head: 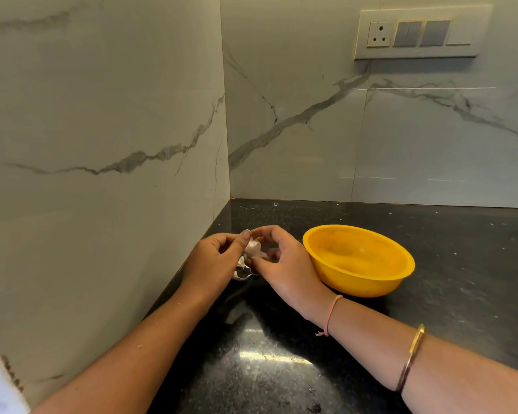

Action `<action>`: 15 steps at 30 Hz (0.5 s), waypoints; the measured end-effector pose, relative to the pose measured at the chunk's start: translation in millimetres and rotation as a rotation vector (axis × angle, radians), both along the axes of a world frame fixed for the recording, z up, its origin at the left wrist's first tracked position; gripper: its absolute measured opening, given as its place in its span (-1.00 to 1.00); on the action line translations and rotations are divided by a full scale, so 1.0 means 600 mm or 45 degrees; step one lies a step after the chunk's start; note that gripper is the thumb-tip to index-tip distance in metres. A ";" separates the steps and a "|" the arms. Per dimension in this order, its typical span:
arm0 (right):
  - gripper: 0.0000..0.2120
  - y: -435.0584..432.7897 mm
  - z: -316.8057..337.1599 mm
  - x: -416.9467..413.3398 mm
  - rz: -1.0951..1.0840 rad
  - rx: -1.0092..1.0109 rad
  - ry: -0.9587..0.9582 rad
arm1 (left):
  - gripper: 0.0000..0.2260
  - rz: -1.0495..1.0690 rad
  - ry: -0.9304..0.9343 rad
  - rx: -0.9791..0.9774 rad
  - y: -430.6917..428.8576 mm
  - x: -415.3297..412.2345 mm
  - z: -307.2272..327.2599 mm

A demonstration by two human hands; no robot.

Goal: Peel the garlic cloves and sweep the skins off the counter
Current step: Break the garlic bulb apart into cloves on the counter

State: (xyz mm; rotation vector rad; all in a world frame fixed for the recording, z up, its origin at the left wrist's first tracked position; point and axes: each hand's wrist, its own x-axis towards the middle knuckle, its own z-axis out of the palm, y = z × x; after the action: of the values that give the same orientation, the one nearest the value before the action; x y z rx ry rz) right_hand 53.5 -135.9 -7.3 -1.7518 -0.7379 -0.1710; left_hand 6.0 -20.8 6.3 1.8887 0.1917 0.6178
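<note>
Head view: my left hand [214, 258] and right hand [284, 265] both pinch a garlic clove [253, 247] over the black counter [460, 264], hard against the left wall [102, 204]. Loose skins [240, 271] lie beneath. A yellow bowl [359, 283] sits just right; the counter runs on past it.

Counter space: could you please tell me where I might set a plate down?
The counter is bare right of the yellow bowl and behind it along the back wall, bar a few flecks. Crowded: left of the bowl, where the left hand and right hand pinch the garlic above loose skins.
</note>
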 end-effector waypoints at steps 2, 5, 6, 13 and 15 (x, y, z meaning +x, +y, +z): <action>-0.72 -0.003 0.001 -0.002 -0.015 -0.048 -0.148 | -0.83 -0.040 0.014 -0.143 0.002 0.003 -0.002; -0.72 -0.003 0.000 -0.006 -0.039 -0.135 -0.282 | -0.85 -0.108 0.055 -0.361 0.003 0.003 -0.004; -0.70 -0.002 0.000 -0.005 -0.037 -0.141 -0.281 | -0.86 -0.121 0.060 -0.441 0.004 0.003 -0.004; -0.70 -0.001 -0.004 -0.002 -0.040 -0.186 -0.209 | -0.87 -0.013 -0.023 -0.724 0.005 0.004 0.004; -0.73 -0.001 -0.005 -0.002 -0.074 -0.233 -0.240 | -0.87 0.006 -0.024 -0.700 0.006 0.005 0.002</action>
State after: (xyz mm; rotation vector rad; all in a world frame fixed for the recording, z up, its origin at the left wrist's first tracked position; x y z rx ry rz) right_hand 52.4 -136.4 -10.2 -1.9506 -0.8616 -0.3202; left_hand 9.3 -17.2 7.4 1.3521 0.3185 0.5206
